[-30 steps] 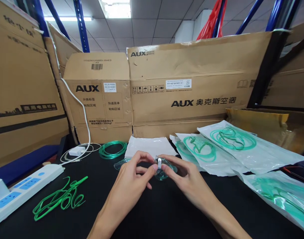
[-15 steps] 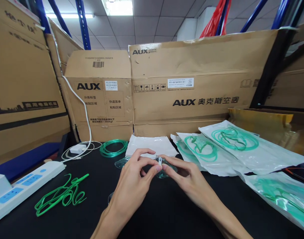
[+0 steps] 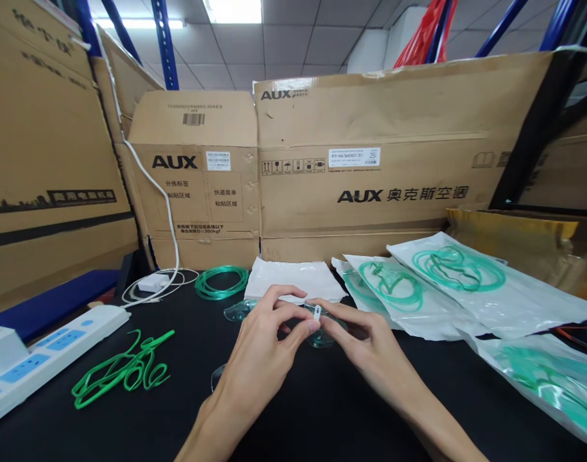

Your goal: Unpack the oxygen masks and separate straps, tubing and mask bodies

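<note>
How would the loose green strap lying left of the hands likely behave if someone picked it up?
The green strap lies in slack, tangled loops on the black table, so it is probably floppy and would dangle. It looks thin and flat, so likely very light, and unlikely to roll.

Both hands are meeting at table centre, left hand [image 3: 264, 340] at 9 o'clock of right hand [image 3: 358, 340], pinching a small clip [image 3: 317, 312] over a mask [image 3: 322, 330]. Flat pouch [image 3: 293, 281] lying at 12, tubing coil [image 3: 221, 282] at 11, strap loops [image 3: 122, 375] at 9, power strip [image 3: 43, 359] beyond them. Sealed bags [image 3: 447, 289] overlapping at 2. Cartons [image 3: 370, 147] standing behind everything.
</note>
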The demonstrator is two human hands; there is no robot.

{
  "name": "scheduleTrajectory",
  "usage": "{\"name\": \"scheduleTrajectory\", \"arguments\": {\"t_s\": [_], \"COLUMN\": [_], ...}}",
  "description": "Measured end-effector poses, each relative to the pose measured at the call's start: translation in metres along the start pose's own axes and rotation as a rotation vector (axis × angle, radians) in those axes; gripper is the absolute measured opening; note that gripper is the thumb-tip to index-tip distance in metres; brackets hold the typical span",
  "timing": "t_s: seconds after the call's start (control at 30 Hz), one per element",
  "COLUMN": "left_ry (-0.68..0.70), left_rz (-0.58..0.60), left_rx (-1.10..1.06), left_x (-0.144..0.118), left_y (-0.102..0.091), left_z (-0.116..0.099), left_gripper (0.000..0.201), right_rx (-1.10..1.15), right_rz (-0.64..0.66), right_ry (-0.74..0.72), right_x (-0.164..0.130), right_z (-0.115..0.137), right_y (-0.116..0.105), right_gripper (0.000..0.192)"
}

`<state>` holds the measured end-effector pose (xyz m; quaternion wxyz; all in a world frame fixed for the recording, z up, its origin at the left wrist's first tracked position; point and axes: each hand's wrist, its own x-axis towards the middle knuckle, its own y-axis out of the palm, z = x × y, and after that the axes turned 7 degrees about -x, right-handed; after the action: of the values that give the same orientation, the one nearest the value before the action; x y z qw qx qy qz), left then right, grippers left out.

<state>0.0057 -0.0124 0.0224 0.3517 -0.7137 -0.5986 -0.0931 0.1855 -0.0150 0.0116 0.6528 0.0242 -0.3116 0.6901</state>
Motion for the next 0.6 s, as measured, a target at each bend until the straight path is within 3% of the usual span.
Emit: {"name": "scheduleTrajectory", "arguments": {"t_s": [0.13, 0.2, 0.37, 0.6], "left_ry": [0.019, 0.054, 0.200, 0.180], "left_rz": [-0.032, -0.046, 0.101, 0.181], "left_rx": [0.034, 0.045, 0.118, 0.145], "left_x": [0.000, -0.001, 0.000, 0.001], "left_y": [0.001, -0.001, -0.006, -0.014], "left_z": [0.002, 0.004, 0.008, 0.010], "left_gripper": [0.005, 0.012, 0.020, 0.030], "right_rx": [-0.027, -0.035, -0.026, 0.013], "right_rz": [0.049, 0.080, 0.141, 0.157], "right_ry": [0.077, 0.095, 0.079, 0.083], "right_x": [0.001, 0.002, 0.003, 0.005], "right_z": [-0.001, 0.001, 0.004, 0.003], "right_y": [-0.003, -0.004, -0.007, -0.008], "right_gripper": [0.037, 0.038, 0.036, 0.031]}}
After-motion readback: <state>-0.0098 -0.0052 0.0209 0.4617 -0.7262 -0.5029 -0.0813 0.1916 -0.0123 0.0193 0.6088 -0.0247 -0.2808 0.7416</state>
